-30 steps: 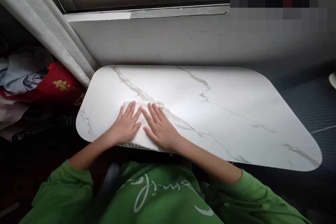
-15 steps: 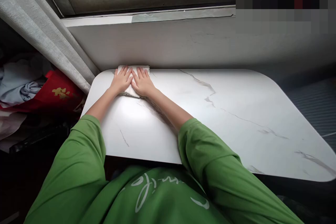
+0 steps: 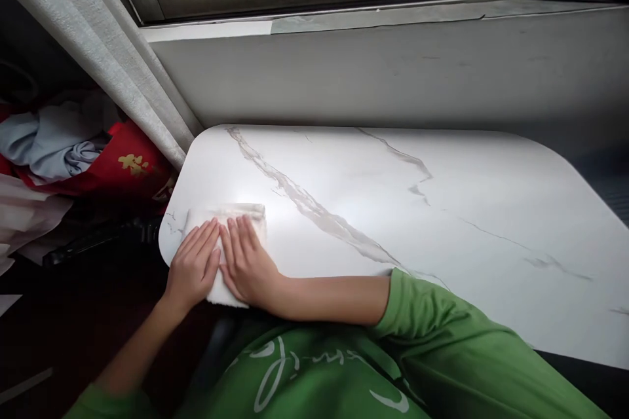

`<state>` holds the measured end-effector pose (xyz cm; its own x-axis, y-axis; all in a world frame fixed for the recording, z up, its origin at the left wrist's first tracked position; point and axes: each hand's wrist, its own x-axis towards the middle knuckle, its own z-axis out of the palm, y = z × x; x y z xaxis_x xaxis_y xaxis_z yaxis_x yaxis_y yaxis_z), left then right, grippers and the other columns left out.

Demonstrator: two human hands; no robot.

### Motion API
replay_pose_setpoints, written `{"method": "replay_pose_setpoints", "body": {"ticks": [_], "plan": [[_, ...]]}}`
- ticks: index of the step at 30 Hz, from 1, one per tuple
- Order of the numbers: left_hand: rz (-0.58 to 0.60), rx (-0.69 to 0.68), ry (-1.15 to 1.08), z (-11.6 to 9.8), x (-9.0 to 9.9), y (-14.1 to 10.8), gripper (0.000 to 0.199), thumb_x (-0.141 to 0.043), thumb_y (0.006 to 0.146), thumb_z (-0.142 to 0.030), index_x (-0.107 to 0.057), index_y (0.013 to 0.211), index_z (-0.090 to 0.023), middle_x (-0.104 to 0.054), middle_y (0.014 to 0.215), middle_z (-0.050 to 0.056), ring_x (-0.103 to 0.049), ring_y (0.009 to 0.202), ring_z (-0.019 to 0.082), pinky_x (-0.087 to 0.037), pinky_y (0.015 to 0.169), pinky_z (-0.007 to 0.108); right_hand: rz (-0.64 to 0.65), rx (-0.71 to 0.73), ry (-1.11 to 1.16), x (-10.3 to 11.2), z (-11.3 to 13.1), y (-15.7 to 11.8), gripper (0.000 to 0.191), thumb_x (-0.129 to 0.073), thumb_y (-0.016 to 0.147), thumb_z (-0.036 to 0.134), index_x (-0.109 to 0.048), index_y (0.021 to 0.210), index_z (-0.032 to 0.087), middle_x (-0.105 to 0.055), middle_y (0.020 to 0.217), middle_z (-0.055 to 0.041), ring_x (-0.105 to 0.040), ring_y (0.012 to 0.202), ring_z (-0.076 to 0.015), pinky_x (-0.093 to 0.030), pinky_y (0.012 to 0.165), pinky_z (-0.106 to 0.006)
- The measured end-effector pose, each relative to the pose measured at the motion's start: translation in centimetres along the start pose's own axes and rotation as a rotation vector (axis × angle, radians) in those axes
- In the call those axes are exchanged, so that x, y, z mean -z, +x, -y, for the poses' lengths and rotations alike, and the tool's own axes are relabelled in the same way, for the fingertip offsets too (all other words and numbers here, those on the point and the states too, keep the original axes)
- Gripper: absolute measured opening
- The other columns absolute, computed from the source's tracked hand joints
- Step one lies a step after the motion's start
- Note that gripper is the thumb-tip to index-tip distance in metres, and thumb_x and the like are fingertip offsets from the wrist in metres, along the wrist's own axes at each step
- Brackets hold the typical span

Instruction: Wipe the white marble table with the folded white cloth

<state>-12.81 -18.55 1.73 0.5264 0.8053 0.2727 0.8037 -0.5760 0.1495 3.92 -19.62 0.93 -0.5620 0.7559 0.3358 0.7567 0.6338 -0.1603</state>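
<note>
A white cloth [image 3: 253, 211] lies flat on the white marble-patterned table [image 3: 334, 170], at its left end near the front edge. My left hand [image 3: 193, 268] presses on the cloth's left part with its fingers stretched out. Beside it, my right hand [image 3: 248, 262] lies on the cloth's middle and right part, fingers extended forward. The two hands nearly touch, and part of the cloth hangs below them at the table's front edge.
A grey curtain [image 3: 113, 46] hangs at the left. Beyond it is a red bag [image 3: 142, 163] with pale clothes [image 3: 63, 144]. A grey wall [image 3: 344, 78] and a window ledge [image 3: 211, 30] run behind the table.
Both hands and the cloth have moved from the table's back edge toward the front edge and slightly left. The view has shifted a little, so the table's left end shows more fully.
</note>
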Motion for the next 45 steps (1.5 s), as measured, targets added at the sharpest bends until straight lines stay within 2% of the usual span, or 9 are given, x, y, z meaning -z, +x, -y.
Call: {"method": "replay_pose_setpoints", "body": {"ticks": [4, 7, 12, 16, 24, 31, 36, 41, 45], "plan": [[-0.150, 0.068, 0.024, 0.6, 0.5, -2.5, 0.053, -0.038, 0.096, -0.019, -0.034, 0.149, -0.025, -0.058, 0.135, 0.007, -0.053, 0.127, 0.022, -0.043, 0.109, 0.043, -0.033, 0.125, 0.068, -0.6, 1.1, 0.9, 0.061, -0.040, 0.092, 0.029, -0.042, 0.137, -0.011, -0.044, 0.141, -0.0306, -0.040, 0.133, -0.0392, -0.028, 0.114, -0.054], [-0.026, 0.090, 0.019, 3.2, 0.6, -0.8, 0.047, -0.035, 0.098, -0.025, -0.041, 0.144, -0.020, -0.053, 0.140, 0.009, -0.048, 0.131, 0.021, -0.038, 0.112, 0.043, 0.018, 0.005, 0.184, -1.3, -0.3, 3.7, 0.068, -0.044, 0.090, 0.034, -0.036, 0.143, -0.007, -0.031, 0.149, -0.0295, -0.027, 0.140, -0.0403, -0.023, 0.115, -0.054], [0.228, 0.095, -0.028, 9.5, 0.0, 8.5, 0.053, -0.026, 0.098, -0.027, -0.033, 0.146, -0.006, -0.029, 0.155, 0.011, -0.023, 0.145, 0.020, -0.015, 0.120, 0.043, 0.099, -0.217, 0.206, -3.3, -5.3, 11.5, 0.070, -0.039, 0.093, 0.036, -0.026, 0.148, -0.005, -0.020, 0.156, -0.0235, -0.014, 0.145, -0.0342, -0.012, 0.119, -0.047], [0.316, 0.159, -0.052, 12.9, -1.8, 17.9, 0.049, -0.026, 0.100, -0.025, -0.030, 0.148, -0.015, -0.025, 0.157, 0.005, -0.018, 0.146, 0.019, -0.010, 0.119, 0.047, 0.058, -0.354, 0.193, -4.9, -10.7, 16.8, 0.069, -0.036, 0.094, 0.035, -0.024, 0.148, -0.006, -0.020, 0.156, -0.0212, -0.015, 0.146, -0.0315, -0.009, 0.119, -0.045], [0.205, 0.116, -0.006, 12.2, -4.4, 25.1, 0.043, -0.031, 0.099, -0.027, -0.043, 0.141, -0.023, -0.034, 0.154, 0.003, -0.025, 0.144, 0.022, -0.010, 0.119, 0.050, -0.061, -0.421, 0.133, -5.6, -16.3, 18.7, 0.068, -0.044, 0.092, 0.034, -0.031, 0.145, -0.006, -0.030, 0.153, -0.0220, -0.023, 0.143, -0.0304, -0.011, 0.119, -0.042], [0.153, 0.125, 0.010, 11.1, -3.6, 22.4, 0.048, -0.024, 0.099, -0.029, -0.040, 0.142, -0.011, -0.033, 0.154, 0.009, -0.023, 0.144, 0.023, -0.010, 0.116, 0.055, -0.056, -0.372, 0.066, -4.8, -14.5, 17.2, 0.064, -0.044, 0.094, 0.034, -0.032, 0.146, -0.002, -0.030, 0.153, -0.0215, -0.023, 0.143, -0.0309, -0.013, 0.119, -0.043], [0.139, 0.226, 0.019, 6.7, -3.0, 12.2, 0.054, -0.021, 0.101, -0.032, -0.031, 0.147, -0.007, -0.026, 0.155, 0.016, -0.022, 0.145, 0.029, -0.013, 0.116, 0.057, -0.004, -0.171, 0.127, -2.2, -8.8, 9.5, 0.063, -0.041, 0.096, 0.034, -0.031, 0.146, -0.004, -0.028, 0.153, -0.0249, -0.021, 0.144, -0.0326, -0.013, 0.119, -0.046], [0.153, 0.107, -0.094, 1.1, -1.3, 0.2, 0.054, -0.027, 0.102, -0.034, -0.012, 0.154, -0.028, -0.026, 0.157, 0.007, -0.024, 0.144, 0.024, -0.016, 0.116, 0.055, 0.050, 0.000, 0.205, 1.5, -2.6, -0.9, 0.069, -0.037, 0.097, 0.042, -0.028, 0.146, -0.005, -0.021, 0.153, -0.0299, -0.009, 0.145, -0.0373, -0.013, 0.118, -0.051], [0.164, 0.061, -0.107, -0.3, -0.3, -1.7, 0.055, -0.027, 0.102, -0.028, -0.008, 0.154, -0.030, -0.027, 0.157, 0.006, -0.025, 0.144, 0.023, -0.020, 0.116, 0.053, 0.183, 0.038, 0.306, 3.3, -2.1, -3.0, 0.072, -0.041, 0.096, 0.043, -0.025, 0.148, -0.004, -0.016, 0.153, -0.0308, -0.003, 0.145, -0.0388, -0.012, 0.118, -0.052]]}}
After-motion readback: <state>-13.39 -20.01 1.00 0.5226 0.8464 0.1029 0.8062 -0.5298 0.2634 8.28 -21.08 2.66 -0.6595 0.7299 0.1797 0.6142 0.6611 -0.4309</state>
